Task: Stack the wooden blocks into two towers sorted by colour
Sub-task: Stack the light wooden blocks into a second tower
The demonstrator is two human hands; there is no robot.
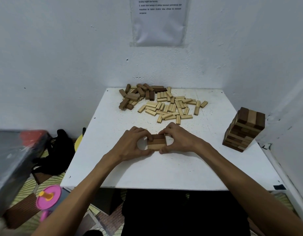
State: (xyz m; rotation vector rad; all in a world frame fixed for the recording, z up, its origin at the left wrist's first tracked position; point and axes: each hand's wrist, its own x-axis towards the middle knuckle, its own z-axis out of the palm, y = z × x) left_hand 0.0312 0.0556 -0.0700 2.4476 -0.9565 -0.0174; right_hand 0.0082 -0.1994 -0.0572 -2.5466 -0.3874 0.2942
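A flat layer of three blocks [156, 142] lies near the middle of the white table [164, 171]. Its strips run side to side, darkest at the far edge and palest at the near edge. The left hand [133, 144] cups its left end and the right hand [179, 140] its right end. On each hand the curled fingers [142, 133] bend over the far corner while the thumb presses against the near edge, so the layer is pinched between the two hands, its top bare between them. At the table's far side a heap of dark brown blocks [137, 96] lies just left of a scatter of pale blocks [171, 108]. Well apart, at the right edge, stands a mixed tower [244, 130] of dark and pale blocks.
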